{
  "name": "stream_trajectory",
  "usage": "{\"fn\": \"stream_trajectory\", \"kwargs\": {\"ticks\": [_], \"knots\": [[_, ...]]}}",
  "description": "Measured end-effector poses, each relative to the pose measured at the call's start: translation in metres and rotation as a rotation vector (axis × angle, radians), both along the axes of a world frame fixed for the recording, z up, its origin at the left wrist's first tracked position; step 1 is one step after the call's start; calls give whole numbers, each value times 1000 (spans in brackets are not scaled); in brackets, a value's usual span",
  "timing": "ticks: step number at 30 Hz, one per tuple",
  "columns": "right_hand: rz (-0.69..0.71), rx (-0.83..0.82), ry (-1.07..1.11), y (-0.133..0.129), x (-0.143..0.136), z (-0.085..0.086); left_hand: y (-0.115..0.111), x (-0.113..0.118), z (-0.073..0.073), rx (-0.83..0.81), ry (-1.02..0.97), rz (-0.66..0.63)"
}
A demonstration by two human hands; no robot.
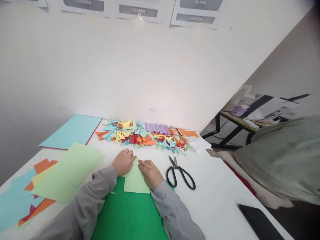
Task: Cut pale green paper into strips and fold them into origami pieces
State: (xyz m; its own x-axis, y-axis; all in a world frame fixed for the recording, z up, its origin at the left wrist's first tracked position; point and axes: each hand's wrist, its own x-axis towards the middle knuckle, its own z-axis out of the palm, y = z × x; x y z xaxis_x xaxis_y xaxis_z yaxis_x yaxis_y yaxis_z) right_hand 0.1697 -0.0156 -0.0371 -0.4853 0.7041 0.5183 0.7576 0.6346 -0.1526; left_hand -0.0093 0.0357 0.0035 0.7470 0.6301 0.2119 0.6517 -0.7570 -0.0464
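Note:
A light green sheet of paper [135,182] lies on a green sheet [128,213] in front of me, its far end between my hands. My left hand [123,162] is closed at the far left side of the paper, thumb and fingers pinching its edge. My right hand [151,173] presses the far right side, fingers held together along a folded edge. A short dark line shows near the top middle of the paper; the fingers hide part of the fold. Black-handled scissors [177,171] lie slightly open right of my right hand.
Many folded paper planes [140,135] line the wall side, beside a purple pleated paper [157,128]. Left are a blue sheet [72,131], light green sheets [65,170] and colored scraps [17,190]. A black flat object [260,221] lies right; another person's arm [255,181] is beyond.

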Motion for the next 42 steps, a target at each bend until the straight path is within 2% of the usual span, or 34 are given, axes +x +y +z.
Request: {"fn": "stream_trajectory", "kwargs": {"ticks": [12, 42], "knots": [[-44, -41, 10, 1, 2, -7, 0, 0, 0, 0, -14, 8], [-90, -36, -95, -2, 0, -2, -1, 0, 1, -25, -24, 17]]}}
